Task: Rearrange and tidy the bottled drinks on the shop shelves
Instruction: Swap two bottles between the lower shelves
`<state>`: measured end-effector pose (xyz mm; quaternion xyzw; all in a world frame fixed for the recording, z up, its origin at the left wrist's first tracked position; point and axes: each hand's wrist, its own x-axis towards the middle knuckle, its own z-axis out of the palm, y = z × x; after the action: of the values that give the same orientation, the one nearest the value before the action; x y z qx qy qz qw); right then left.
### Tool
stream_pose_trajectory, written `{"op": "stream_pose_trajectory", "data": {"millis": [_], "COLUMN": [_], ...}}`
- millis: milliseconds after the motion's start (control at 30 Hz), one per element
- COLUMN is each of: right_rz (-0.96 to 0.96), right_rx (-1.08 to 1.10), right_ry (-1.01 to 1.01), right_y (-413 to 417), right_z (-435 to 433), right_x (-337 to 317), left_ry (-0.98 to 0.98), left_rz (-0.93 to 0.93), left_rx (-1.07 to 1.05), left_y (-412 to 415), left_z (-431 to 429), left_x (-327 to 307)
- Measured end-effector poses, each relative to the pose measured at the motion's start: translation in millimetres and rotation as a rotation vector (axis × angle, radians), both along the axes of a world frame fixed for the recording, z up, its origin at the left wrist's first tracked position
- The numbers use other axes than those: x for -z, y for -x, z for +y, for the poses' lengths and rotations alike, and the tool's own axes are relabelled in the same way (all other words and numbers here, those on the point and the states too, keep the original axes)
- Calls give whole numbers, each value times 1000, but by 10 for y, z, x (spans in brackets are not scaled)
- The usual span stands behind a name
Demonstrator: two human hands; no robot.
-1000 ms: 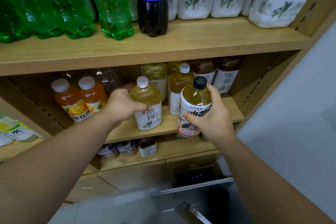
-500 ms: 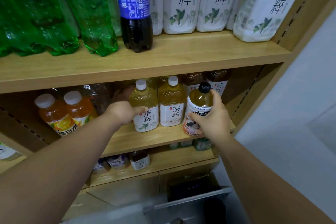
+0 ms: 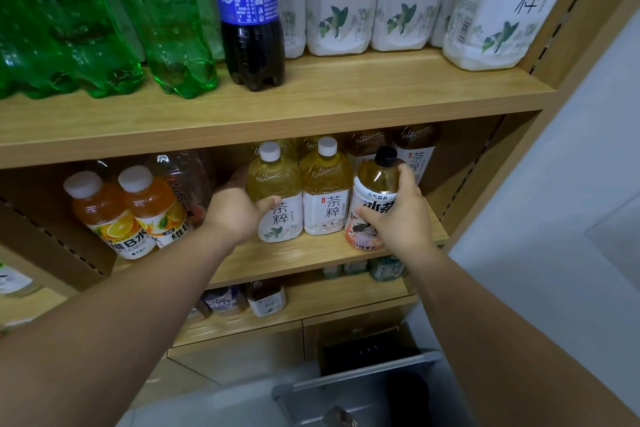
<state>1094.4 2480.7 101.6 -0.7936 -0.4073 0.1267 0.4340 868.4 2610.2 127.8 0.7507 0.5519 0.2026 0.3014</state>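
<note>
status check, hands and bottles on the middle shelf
Left hand gripping white-cap tea bottle. Right hand gripping black-cap tea bottle at shelf front. Nothing blocking.

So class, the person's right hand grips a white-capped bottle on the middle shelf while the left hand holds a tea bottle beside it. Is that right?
Not quite: the bottle in the right hand has a black cap, not a white one, as the head view shows. The rest stands: it is on the middle shelf, and the left hand holds a white-capped tea bottle nearby.
</note>
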Motion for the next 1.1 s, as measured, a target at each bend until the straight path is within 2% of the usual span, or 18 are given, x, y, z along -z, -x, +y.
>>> {"op": "stream_pose_trajectory", "data": {"millis": [233,367,500,600,767,900,1100], "right_rz": [-28,35,-165,-301,-394,-304,-98], "right_rx": [57,61,142,29,-143,-272,-244], "right_ry": [63,56,-272,-471,-639,-525,-365], "right_y": [-72,19,302,518,859,1044,973], "right_z": [149,13,-236,-234,-100,192,826], "right_x": [-21,-129,-444,-793,-1539,-1928,-2150], "left_ry": [71,-95,-325,-464,-557,-553,-534], "left_rz": [-78,-53,-181,-295,-513,-433,-313], "left_rx": [-44,-49,9,3,-77,-119,-85], "left_y": [42,196,435,603,754,800,677], "left_z": [-106,-305,-640,-805,-791,-534,-213], "left_x": [53,-30,-319,-642,-1274,-1645,-1963]}}
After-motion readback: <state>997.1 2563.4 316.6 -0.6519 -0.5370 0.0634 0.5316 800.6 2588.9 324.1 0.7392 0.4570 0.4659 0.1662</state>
